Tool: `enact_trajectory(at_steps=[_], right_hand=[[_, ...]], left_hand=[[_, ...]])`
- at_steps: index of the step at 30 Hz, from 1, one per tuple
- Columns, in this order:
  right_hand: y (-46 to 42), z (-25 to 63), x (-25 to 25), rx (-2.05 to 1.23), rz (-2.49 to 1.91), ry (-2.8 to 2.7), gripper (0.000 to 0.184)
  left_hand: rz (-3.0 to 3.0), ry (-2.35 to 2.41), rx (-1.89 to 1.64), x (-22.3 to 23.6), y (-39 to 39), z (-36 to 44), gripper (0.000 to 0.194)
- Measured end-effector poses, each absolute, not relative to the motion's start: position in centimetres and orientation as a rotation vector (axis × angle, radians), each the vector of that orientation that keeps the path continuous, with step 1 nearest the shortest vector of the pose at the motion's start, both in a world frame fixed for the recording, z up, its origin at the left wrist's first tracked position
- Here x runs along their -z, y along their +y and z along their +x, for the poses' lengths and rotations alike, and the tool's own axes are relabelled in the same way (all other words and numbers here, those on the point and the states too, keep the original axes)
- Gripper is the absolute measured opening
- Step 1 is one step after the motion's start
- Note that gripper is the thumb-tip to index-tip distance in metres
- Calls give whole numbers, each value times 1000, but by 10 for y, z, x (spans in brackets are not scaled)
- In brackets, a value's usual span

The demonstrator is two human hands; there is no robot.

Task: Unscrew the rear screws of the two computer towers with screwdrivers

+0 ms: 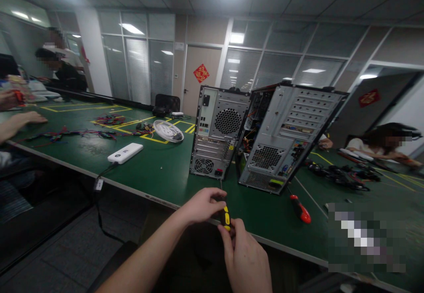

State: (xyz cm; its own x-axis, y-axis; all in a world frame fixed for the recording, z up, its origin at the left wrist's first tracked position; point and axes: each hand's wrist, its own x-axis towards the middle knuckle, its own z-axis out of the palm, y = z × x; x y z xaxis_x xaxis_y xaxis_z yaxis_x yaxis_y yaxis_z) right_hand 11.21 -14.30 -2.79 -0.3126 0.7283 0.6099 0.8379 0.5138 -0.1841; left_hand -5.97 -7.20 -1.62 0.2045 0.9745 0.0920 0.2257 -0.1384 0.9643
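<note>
A yellow-and-black screwdriver point(227, 217) is held at the table's near edge, in front of two computer cases. My left hand point(203, 205) pinches its upper end between thumb and fingers. Lower down, my right hand point(247, 253) closes its thumb and fingers on the bottom of the handle. The fingers hide part of the tool. Just beyond stands the narrower grey computer case point(207, 147), its rear panel facing me. To its right is a larger computer case point(265, 169), turned at an angle with its side open and wires showing inside.
A red-and-black screwdriver point(300, 209) lies right of the cases. Left are a white power bank point(125, 153) with a cable, a white oval tray point(168, 131) and tangled wires point(109, 119). Black cables point(341, 176) lie at right. Other people sit at both sides of the green table point(159, 176).
</note>
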Motion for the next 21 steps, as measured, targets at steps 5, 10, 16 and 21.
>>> enact_trajectory(at_steps=[5, 10, 16, 21], right_hand=[[-143, 112, 26, 255, -1275, -2117, 40], [-142, 112, 27, 295, -1283, -2118, 41], [-143, 111, 29, 363, -1302, -2121, 42], [-142, 112, 29, 343, -1306, -2128, 43]], left_hand=[[1565, 1168, -1026, 17, -71, -60, 50], [1557, 1175, -1015, 16, -70, -60, 50], [1551, 1163, -1009, 14, -72, -59, 51], [1571, 1171, -1012, 14, -72, -59, 50]])
